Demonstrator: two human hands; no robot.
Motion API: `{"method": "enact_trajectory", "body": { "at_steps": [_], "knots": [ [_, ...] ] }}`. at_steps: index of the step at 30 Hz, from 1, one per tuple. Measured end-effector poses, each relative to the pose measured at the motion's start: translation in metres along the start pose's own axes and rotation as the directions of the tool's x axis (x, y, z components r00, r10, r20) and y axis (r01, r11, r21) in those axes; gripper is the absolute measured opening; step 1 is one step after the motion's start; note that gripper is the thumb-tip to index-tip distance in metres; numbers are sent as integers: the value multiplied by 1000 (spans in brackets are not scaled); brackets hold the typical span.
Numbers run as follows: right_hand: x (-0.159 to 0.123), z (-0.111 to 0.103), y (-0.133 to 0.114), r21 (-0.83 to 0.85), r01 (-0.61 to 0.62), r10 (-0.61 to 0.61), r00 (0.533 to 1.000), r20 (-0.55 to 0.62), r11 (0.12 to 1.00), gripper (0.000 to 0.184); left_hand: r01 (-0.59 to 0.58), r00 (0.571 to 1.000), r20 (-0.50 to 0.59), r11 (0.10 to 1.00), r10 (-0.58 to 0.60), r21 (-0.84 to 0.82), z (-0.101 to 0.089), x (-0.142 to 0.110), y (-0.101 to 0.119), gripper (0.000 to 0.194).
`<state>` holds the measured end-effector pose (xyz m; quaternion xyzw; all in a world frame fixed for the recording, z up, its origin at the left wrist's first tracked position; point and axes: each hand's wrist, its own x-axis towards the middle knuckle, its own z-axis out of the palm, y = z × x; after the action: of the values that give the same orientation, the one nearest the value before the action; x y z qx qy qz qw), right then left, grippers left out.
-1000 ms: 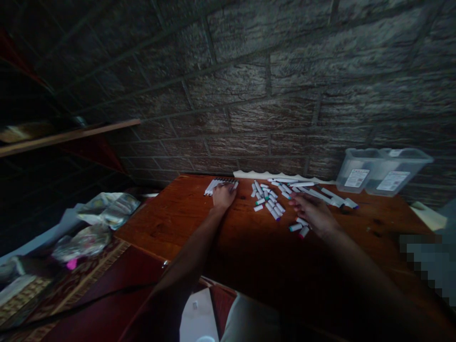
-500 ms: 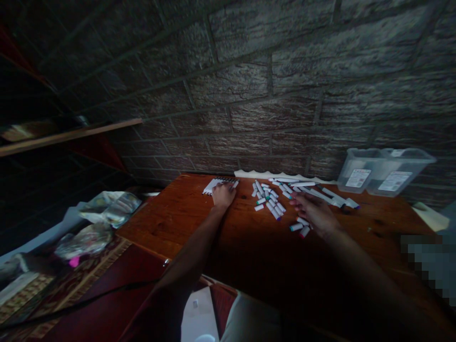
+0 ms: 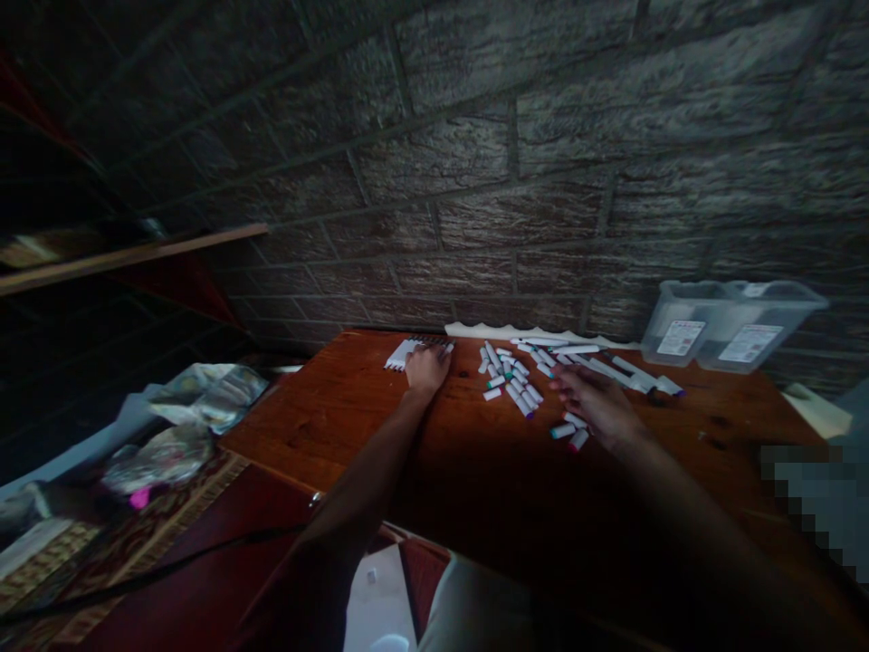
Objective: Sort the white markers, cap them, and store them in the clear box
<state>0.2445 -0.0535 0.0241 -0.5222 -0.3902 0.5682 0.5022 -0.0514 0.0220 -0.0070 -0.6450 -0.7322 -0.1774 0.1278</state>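
On the left side of the wooden table, my left hand (image 3: 427,367) is laid over a row of white markers (image 3: 400,353), its fingers bent around the row's right end. Their dark tips point away from me; the hand hides part of the row. My right hand (image 3: 594,398) hovers over the right side, fingers loosely curled and slightly apart, with nothing visible between them. Left of it lies a loose pile of short white marker caps (image 3: 520,394) with coloured ends. Just below its fingers are several more caps (image 3: 563,432). Behind it lie longer white markers (image 3: 611,371).
Two joined clear plastic bins (image 3: 737,330) with labels stand at the table's back right. A wavy white strip (image 3: 489,332) runs along the brick wall (image 3: 475,226). A wooden shelf (image 3: 136,258) juts out at left. Plastic bags (image 3: 210,394) lie left of the table (image 3: 291,407).
Both hands stay in nearly the same places. The view has shifted very slightly; no object has visibly moved on the table.
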Motion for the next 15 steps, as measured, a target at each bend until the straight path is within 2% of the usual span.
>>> {"method": "enact_trajectory", "body": {
  "at_steps": [5,15],
  "knots": [
    [-1,1,-1,-9,8,-8,1000,0,1000,32,60,998,16,998,-61,16,1,3,-1,27],
    [2,0,2,-36,18,-18,1000,0,999,29,87,996,11,996,-87,17,0,3,-2,27]
  ]
}}
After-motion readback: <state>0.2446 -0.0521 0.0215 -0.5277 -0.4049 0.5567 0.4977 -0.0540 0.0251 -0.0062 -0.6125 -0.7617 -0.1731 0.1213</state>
